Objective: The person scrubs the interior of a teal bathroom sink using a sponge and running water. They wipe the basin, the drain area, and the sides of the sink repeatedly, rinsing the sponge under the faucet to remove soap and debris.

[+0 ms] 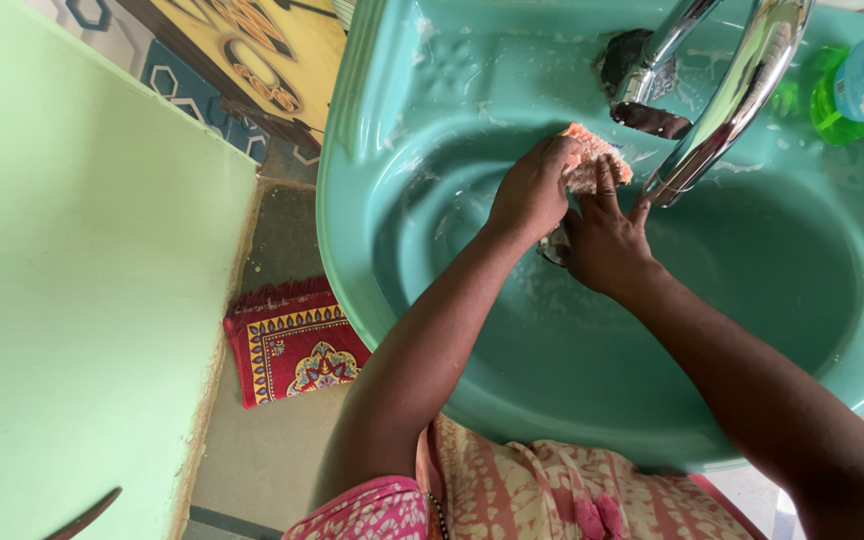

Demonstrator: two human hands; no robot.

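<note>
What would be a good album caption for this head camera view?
Both hands, left hand and right hand, press an orange sponge inside a soapy teal sink beneath a chrome tap.

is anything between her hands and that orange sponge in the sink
Nothing visible stands between them. The left hand already grips the orange sponge, and the right hand has its fingers pressed against the sponge's underside. The chrome tap arches just to the right of the sponge, beside it rather than in the way, above the green sink.

Home washroom, basin corner

Teal wash basin (372, 150) w/ chrome tap (732, 95) just right of the hands, green soap bottle (852, 90) further right, patterned red mat (292, 345) on floor below-left, light green wall (72, 300).
</note>
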